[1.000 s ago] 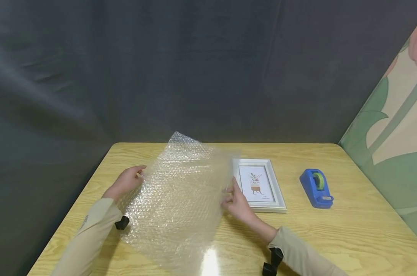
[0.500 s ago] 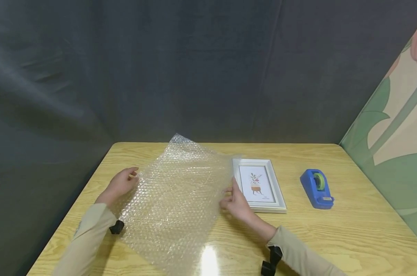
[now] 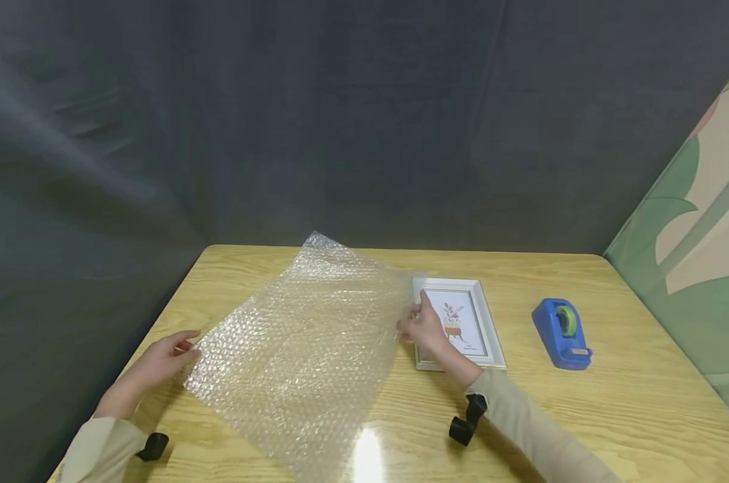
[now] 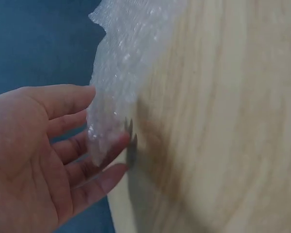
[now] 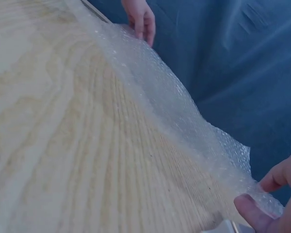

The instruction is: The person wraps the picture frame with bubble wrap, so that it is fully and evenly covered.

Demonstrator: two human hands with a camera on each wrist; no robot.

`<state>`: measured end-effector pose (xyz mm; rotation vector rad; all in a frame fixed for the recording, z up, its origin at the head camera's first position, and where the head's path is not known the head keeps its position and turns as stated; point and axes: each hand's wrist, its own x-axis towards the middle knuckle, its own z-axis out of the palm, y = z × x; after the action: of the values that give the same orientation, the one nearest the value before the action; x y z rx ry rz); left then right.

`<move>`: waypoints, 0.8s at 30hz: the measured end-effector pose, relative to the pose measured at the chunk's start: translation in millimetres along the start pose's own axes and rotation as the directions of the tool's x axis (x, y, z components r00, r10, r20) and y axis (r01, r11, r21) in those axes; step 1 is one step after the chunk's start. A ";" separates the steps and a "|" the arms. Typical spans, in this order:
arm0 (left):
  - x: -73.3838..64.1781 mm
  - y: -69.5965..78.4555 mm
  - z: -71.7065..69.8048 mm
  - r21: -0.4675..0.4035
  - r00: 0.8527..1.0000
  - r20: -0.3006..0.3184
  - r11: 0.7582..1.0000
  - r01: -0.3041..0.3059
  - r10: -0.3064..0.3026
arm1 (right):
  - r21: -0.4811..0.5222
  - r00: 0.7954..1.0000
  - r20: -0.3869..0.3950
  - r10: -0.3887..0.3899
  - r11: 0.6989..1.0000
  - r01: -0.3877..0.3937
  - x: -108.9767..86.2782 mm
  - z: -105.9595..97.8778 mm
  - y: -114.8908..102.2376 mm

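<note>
A clear sheet of bubble wrap (image 3: 304, 329) lies spread across the left and middle of the wooden table. My left hand (image 3: 161, 362) is at its left corner. In the left wrist view the left fingers (image 4: 99, 187) are loosely extended behind the wrap, one showing through it, and the thumb tip meets its edge. At the wrap's right edge my right hand (image 3: 424, 329) pinches it; thumb (image 5: 252, 211) and a finger lie on either side of the plastic in the right wrist view. Under this hand, a white picture frame (image 3: 491, 335) with a potted-plant print is partly hidden.
A blue tape dispenser (image 3: 562, 334) with a green roll stands at the right of the table (image 3: 630, 402). Behind hangs a dark curtain (image 3: 364, 121). A flower-patterned panel (image 3: 702, 268) borders the right side.
My left hand has moved left and toward me, down to the wrap's left corner, which now spreads farther left. My right hand has shifted slightly up and right, over the picture frame.
</note>
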<state>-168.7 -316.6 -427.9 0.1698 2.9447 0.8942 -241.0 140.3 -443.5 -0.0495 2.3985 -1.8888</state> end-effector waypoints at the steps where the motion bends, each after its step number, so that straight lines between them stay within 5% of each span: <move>1: -1.7 -1.2 1.6 -0.012 1.000 -0.011 1.000 0.000 0.000 | 0.005 1.000 0.004 -0.003 1.000 0.003 1.7 -0.7 0.2; 8: -6.0 4.7 11.6 -0.038 0.996 -0.087 0.999 -0.026 0.023 | 0.046 0.999 0.026 -0.039 0.998 0.038 4.2 -6.9 1.9; 18: 0.6 20.5 8.8 -0.004 0.982 -0.185 1.000 0.025 -0.025 | 0.026 0.997 0.056 -0.059 0.998 0.058 6.2 -15.0 2.9; 24: -6.6 20.4 14.7 -0.017 0.972 -0.225 0.998 0.062 -0.064 | 0.069 0.996 0.071 -0.056 0.996 0.051 21.4 -20.3 7.9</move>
<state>-159.0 -292.5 -428.7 -0.0286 3.1307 0.9801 -263.9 160.1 -447.5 -0.1763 2.3066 -1.9535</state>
